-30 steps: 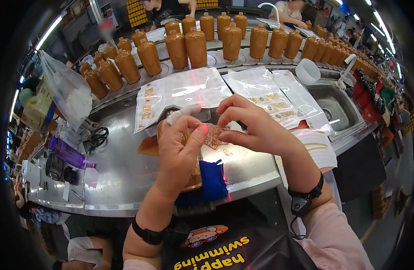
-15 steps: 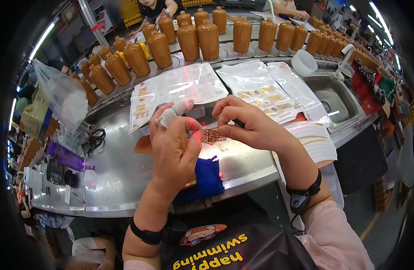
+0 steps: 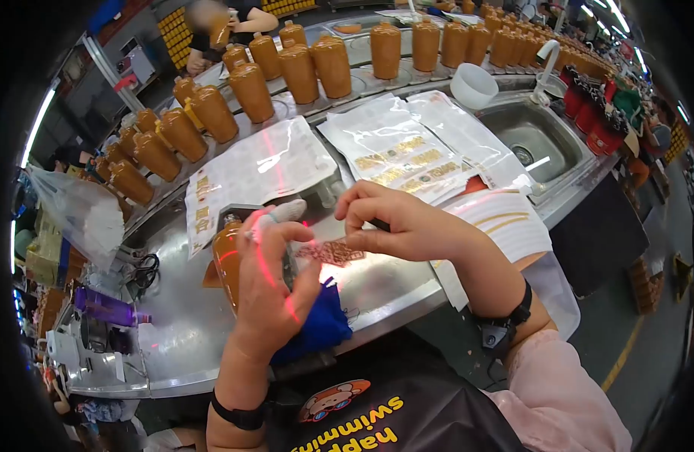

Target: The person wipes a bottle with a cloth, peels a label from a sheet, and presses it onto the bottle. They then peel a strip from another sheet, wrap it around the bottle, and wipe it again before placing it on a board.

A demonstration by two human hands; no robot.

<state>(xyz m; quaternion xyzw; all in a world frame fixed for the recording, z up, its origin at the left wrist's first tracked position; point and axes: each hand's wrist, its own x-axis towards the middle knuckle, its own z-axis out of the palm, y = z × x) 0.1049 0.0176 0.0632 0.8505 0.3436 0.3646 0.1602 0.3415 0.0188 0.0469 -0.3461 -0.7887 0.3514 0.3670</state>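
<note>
A thin decal with a red-brown lattice pattern (image 3: 336, 253) is stretched between my two hands above the metal bench. My left hand (image 3: 268, 275), with white coverings on some fingers, has its thumb and index finger at the decal's left end. At the right end, my right hand (image 3: 392, 222) pinches it between thumb and finger; a small dark item shows under its curled fingers. Partly hidden behind my left hand, a glossy brown bottle (image 3: 226, 260) lies in a holder. A blue cloth (image 3: 317, 320) rests below my left hand. Red laser lines cross the hand and bottle.
Brown bottles (image 3: 302, 71) line the far conveyor, with a person beyond. Printed sheets (image 3: 256, 162) cover the bench back. At right are a white bowl (image 3: 473, 87) and a sink (image 3: 531, 147). A purple bottle (image 3: 106, 306) and black cable (image 3: 142, 275) are at left.
The view has shifted, so the bench sits further left. My left hand's thumb and index finger have spread apart, the decal shows more fully between my hands, and the brown bottle is more visible.
</note>
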